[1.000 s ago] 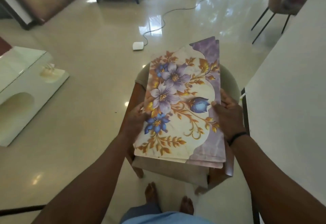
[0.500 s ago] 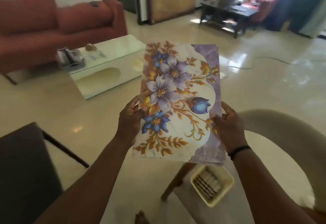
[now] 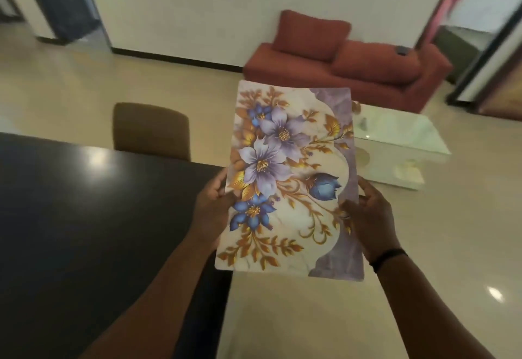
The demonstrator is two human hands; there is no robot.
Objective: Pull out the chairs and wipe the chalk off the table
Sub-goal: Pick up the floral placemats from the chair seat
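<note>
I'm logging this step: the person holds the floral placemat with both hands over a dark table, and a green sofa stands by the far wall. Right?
One detail is off: the sofa is red, not green, as the head view shows. Both hands, left and right, do grip the floral placemat by the dark table.

The floral placemat (image 3: 288, 177), previously held low over a chair seat, is now raised and carried beside the dark worktop (image 3: 84, 217), its lower left corner overlapping the worktop edge. The view has swung: a brown chair (image 3: 151, 131) and red sofa (image 3: 347, 67) now lie ahead, and the white coffee table (image 3: 395, 138) sits right of the placemat.
</note>
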